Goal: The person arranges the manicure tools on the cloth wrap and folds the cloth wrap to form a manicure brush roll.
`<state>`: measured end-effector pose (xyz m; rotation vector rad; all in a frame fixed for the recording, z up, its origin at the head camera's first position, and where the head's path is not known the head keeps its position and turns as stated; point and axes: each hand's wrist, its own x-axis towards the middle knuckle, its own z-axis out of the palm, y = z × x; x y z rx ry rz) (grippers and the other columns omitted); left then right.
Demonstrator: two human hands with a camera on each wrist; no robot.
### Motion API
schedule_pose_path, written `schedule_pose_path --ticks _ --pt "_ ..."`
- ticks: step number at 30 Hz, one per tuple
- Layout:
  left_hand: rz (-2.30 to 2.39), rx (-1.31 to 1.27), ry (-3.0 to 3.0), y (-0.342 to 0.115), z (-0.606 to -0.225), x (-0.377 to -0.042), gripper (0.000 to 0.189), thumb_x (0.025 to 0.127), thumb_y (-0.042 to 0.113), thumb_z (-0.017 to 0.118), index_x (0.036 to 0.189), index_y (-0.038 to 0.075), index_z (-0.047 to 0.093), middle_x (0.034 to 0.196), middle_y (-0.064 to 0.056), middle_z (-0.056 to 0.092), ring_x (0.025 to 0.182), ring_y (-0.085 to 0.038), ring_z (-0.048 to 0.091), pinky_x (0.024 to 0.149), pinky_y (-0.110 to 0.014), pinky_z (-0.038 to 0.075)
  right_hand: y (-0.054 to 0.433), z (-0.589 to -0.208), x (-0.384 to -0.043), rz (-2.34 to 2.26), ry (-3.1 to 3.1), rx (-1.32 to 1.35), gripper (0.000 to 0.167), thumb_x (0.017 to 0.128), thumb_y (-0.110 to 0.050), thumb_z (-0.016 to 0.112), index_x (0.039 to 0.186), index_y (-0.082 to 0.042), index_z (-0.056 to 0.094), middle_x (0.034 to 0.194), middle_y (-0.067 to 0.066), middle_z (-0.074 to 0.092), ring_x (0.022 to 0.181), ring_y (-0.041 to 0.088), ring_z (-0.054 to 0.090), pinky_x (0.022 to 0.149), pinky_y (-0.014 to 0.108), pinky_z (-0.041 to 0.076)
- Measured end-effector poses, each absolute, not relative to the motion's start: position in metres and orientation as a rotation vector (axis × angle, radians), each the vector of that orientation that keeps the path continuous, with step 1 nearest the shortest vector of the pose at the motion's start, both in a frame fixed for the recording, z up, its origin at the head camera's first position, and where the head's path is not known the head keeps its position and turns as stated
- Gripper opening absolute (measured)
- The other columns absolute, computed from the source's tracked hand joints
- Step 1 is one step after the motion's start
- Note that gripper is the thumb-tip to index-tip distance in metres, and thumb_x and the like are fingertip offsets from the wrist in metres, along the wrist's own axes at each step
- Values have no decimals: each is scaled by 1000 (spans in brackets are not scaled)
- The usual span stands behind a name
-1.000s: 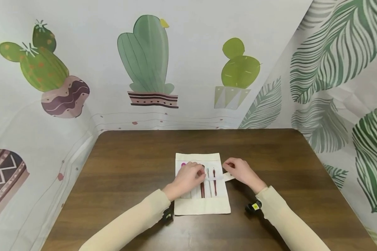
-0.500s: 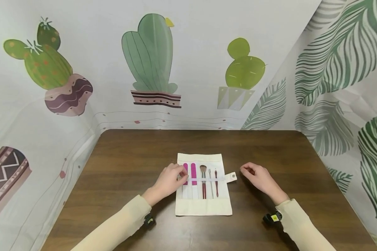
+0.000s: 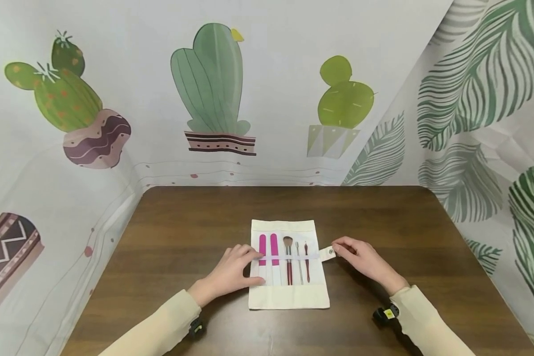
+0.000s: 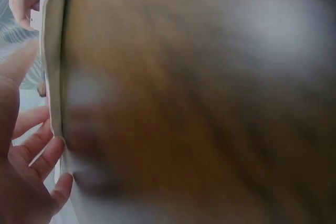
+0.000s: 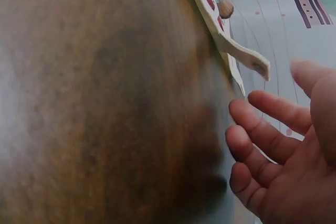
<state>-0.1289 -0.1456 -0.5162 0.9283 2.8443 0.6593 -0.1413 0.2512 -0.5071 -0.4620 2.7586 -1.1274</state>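
Note:
A cream cloth tool roll (image 3: pixel 289 298) lies unfolded on the table. Its pockets hold two flat pink sticks (image 3: pixel 274 247), a fluffy brush (image 3: pixel 288 242) with a red handle, a slim metal tool (image 3: pixel 300 267) and a thin dark-red tool (image 3: pixel 307 262). A pale band (image 3: pixel 278 257) crosses them. My left hand (image 3: pixel 231 272) rests at the roll's left edge, thumb over the cloth and fingers spread; fingertips touch that edge in the left wrist view. My right hand (image 3: pixel 362 258) is at the snap tab (image 3: pixel 327 253); the right wrist view shows its thumb and fingers apart around the tab's end.
The brown wooden table (image 3: pixel 182 212) extends around the roll on all sides. Behind it hangs a white cloth backdrop (image 3: pixel 276 99) printed with cacti and leaves.
My left hand has drawn back from over the tools to the roll's left edge, uncovering the pink sticks. My right hand moved away from the tab to the right, then came back to it.

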Motion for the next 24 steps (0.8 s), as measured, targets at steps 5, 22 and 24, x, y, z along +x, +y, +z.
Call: schedule_pose_path --ticks 5,22,24 --pt "635 987 2816 -151 -514 -128 72 80 51 88 137 14 66 130 -4 62 117 -22 53 97 -48 42 252 -509 -140 -1102 2744 -490 22 99 -24 72 116 -10 71 90 -5 67 78 11 58 68 26 50" --pt "654 996 2797 -159 -508 -149 73 83 45 87 142 12 61 139 -9 59 124 -28 52 101 -52 42 247 -511 -124 -1089 2745 -478 14 98 -24 74 105 -14 68 81 -9 61 70 6 52 63 25 45" --pt "652 1021 2817 -160 -507 -156 68 85 41 87 141 11 63 139 -9 60 125 -29 53 100 -53 43 248 -510 -120 -1087 2745 -483 12 98 -25 74 101 -16 67 79 -10 60 69 5 51 62 25 44"
